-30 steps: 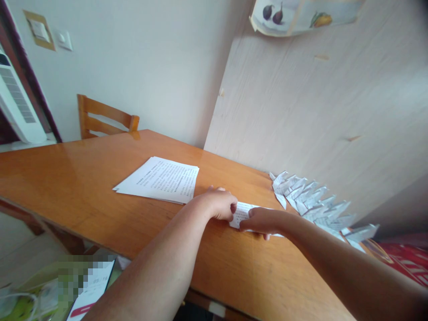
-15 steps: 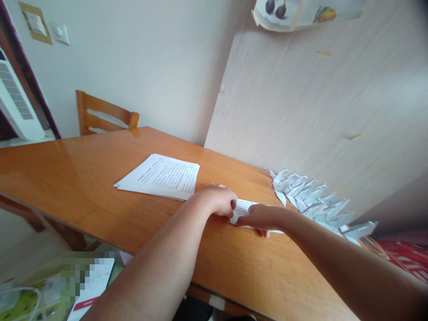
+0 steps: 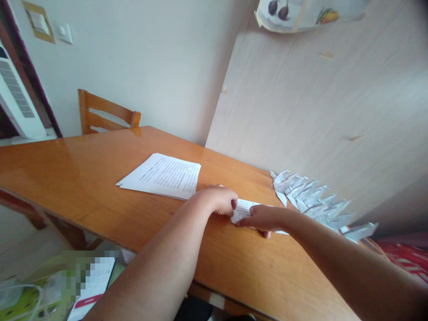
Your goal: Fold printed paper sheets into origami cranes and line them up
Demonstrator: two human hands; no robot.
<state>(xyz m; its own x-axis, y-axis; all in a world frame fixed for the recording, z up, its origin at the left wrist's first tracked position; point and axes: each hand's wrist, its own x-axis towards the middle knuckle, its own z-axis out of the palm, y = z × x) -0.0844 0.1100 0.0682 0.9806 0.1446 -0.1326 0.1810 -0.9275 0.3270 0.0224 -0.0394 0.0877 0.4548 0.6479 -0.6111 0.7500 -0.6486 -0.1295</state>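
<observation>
A folded strip of printed white paper (image 3: 243, 208) lies on the wooden table, partly covered by my hands. My left hand (image 3: 219, 200) is at its left end, fingers curled down and closed on the edge. Over the strip's middle is my right hand (image 3: 267, 217), its thumb and fingers closed around the paper. The strip's far right part is mostly hidden under my right hand and wrist. To the left of my left hand rests a stack of printed sheets (image 3: 167, 178).
A row of several folded paper pieces (image 3: 310, 198) stands along the board on the right. Beyond them is a red item (image 3: 401, 258). A wooden chair (image 3: 109, 107) is at the far side of the table (image 3: 83, 165). Lower left, a white item with a pink-red band (image 3: 88, 301) shows.
The view has shifted very slightly. Both hands stay at nearly the same places on the paper strip.
</observation>
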